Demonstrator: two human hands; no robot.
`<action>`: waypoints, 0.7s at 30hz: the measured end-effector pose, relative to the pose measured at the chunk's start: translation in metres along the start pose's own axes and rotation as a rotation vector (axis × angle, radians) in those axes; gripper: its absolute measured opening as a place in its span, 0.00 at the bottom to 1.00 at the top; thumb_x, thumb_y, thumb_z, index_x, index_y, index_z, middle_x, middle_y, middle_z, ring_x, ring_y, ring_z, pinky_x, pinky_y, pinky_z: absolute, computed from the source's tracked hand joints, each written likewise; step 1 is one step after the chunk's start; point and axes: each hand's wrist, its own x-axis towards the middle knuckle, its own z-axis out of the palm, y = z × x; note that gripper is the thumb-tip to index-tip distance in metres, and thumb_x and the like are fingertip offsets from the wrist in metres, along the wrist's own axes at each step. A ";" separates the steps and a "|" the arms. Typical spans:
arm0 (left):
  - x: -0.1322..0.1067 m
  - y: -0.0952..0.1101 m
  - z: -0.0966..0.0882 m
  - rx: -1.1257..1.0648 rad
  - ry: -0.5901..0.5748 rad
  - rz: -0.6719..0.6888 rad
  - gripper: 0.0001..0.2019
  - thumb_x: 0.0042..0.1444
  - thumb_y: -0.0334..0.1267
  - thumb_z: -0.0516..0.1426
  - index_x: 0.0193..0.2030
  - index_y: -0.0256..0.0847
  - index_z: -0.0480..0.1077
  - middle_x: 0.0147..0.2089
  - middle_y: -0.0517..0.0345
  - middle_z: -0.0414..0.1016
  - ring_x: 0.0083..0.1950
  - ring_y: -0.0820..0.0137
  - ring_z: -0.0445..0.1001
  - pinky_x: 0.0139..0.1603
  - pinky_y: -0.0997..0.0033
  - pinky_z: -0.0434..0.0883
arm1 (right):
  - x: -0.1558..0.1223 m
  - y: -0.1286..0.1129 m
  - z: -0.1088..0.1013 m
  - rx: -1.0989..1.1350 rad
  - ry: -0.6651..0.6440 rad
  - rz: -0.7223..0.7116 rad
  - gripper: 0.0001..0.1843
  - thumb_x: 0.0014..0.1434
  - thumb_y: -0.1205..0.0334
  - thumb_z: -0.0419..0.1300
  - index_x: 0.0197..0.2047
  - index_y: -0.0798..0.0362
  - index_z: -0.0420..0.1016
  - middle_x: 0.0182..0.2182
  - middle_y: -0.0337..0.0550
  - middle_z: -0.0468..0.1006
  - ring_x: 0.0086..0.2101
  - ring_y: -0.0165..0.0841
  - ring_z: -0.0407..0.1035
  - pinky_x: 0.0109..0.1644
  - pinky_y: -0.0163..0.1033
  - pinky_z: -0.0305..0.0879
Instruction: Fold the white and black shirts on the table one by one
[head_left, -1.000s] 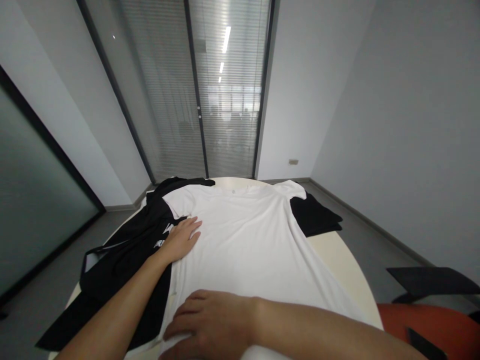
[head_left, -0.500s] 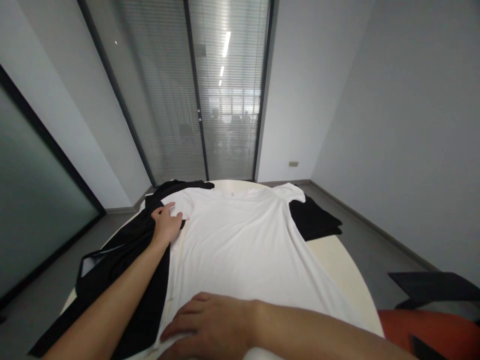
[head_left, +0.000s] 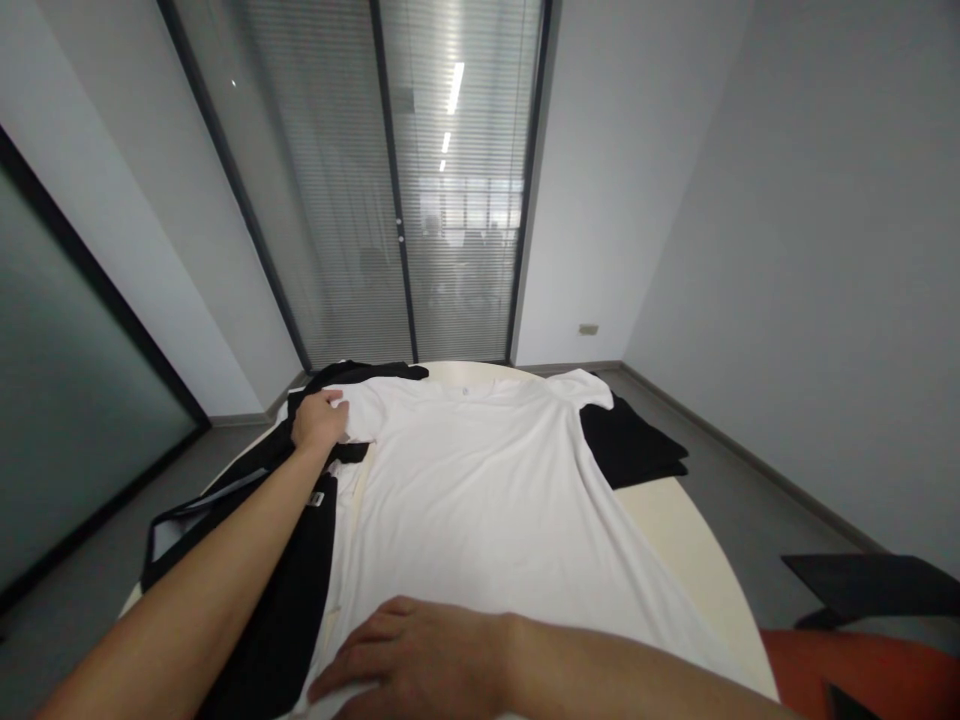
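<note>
A white short-sleeved T-shirt [head_left: 480, 490] lies spread over the table, its neck at the far side. My left hand [head_left: 321, 420] is at the outer end of the left sleeve, its fingers curled in on the sleeve cloth; the fingertips are partly hidden. Across the lower left of the shirt rests my right hand [head_left: 416, 655], palm down, with its fingers stretched toward the shirt's left edge and slightly apart. The bottom hem is mostly out of view. Black clothing [head_left: 292, 580] with a small white label lies beside the shirt, under my left forearm.
Folded black cloth [head_left: 630, 440] sits at the right, partly under the right sleeve. The round cream table [head_left: 694, 530] shows along its right rim. An orange chair [head_left: 862, 670] with a black armrest [head_left: 870, 580] stands at the lower right. Beyond are glass panels with blinds [head_left: 465, 260].
My left hand has shifted a little left and away from me, and its fingers have drawn in from a spread pose. The black clothing under my forearm has moved slightly, showing a label. My right hand barely moved.
</note>
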 end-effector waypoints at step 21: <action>-0.031 -0.016 0.032 -0.244 0.191 0.233 0.22 0.59 0.31 0.54 0.61 0.36 0.67 0.61 0.43 0.65 0.66 0.58 0.65 0.69 0.56 0.62 | 0.014 0.207 -0.011 0.051 0.319 0.951 0.26 0.64 0.70 0.50 0.65 0.60 0.65 0.61 0.57 0.70 0.60 0.41 0.64 0.64 0.48 0.59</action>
